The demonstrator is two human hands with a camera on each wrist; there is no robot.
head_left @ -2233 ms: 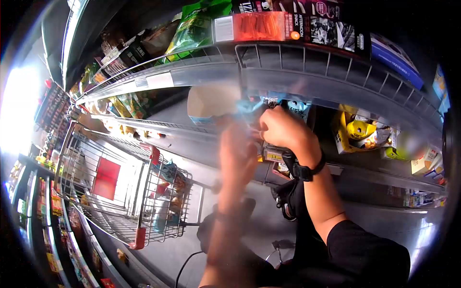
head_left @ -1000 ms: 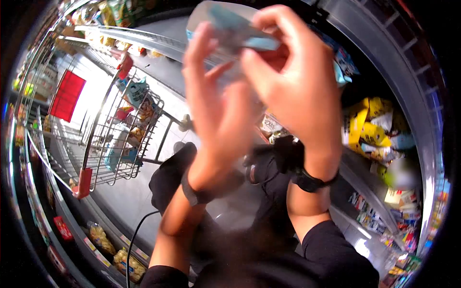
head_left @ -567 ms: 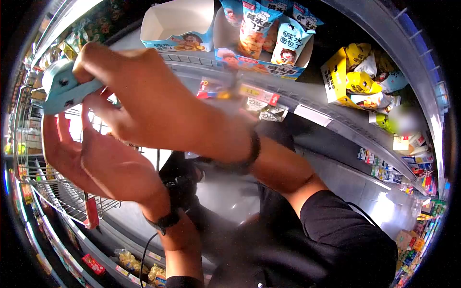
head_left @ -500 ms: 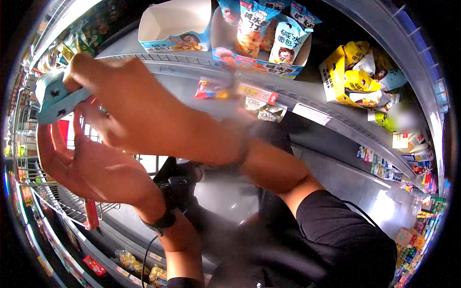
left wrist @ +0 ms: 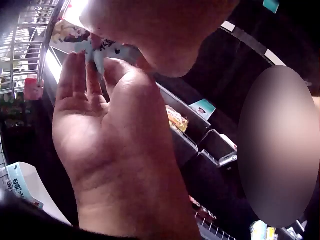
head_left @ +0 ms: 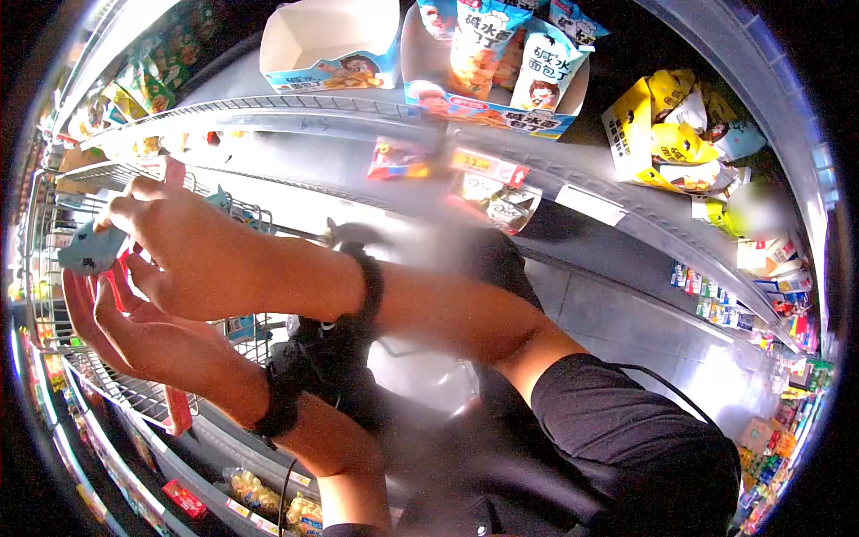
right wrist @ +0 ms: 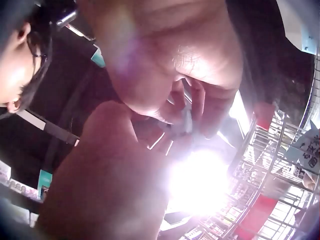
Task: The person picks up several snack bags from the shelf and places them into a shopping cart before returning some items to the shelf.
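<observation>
A light blue snack bag (head_left: 92, 246) is raised over the shopping cart at the left of the head view. My right hand (head_left: 206, 251) pinches it from above, thumb and fingers bent around its edge. Below it, my left hand (head_left: 165, 347) has its palm turned up and its fingers reaching to the bag. The left wrist view shows part of the bag (left wrist: 97, 57) between the left thumb and fingers, with the right hand (left wrist: 165, 32) overhead. Most of the bag is hidden behind both hands in the right wrist view.
Beneath the hands stands the wire cart with red corner pieces (head_left: 177, 410). On the shelf ahead are a white and blue carton (head_left: 335, 73), a carton (head_left: 434, 98) of blue snack bags, and a yellow box (head_left: 631, 143) of packets. Low shelves with packets line the left.
Both hands have carried the snack bag from in front of the shelf leftward to over the cart. Since half a second ago, hands and bag have dropped lower in the head view.
</observation>
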